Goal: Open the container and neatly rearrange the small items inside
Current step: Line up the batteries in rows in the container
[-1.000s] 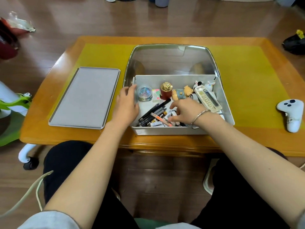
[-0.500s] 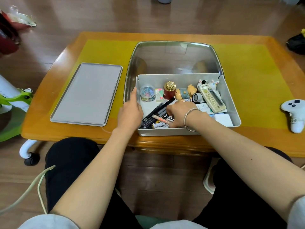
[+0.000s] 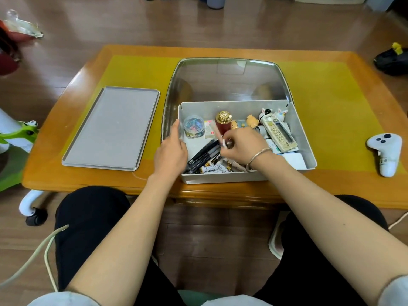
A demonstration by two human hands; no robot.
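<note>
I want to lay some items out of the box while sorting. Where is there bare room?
The gray tray left of the box is bare, as is the yellow mat between box and white controller. Inside, it is crowded around the pens and batteries.

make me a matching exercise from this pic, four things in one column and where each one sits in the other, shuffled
Things:
1. grey tray
2. white game controller
3. batteries
4. clear jar of clips

Places:
A. on the table, right of the box
B. back left corner of the box
C. on the table, left of the box
D. near the front wall of the box

Pairs: 1-C, 2-A, 3-D, 4-B
</note>
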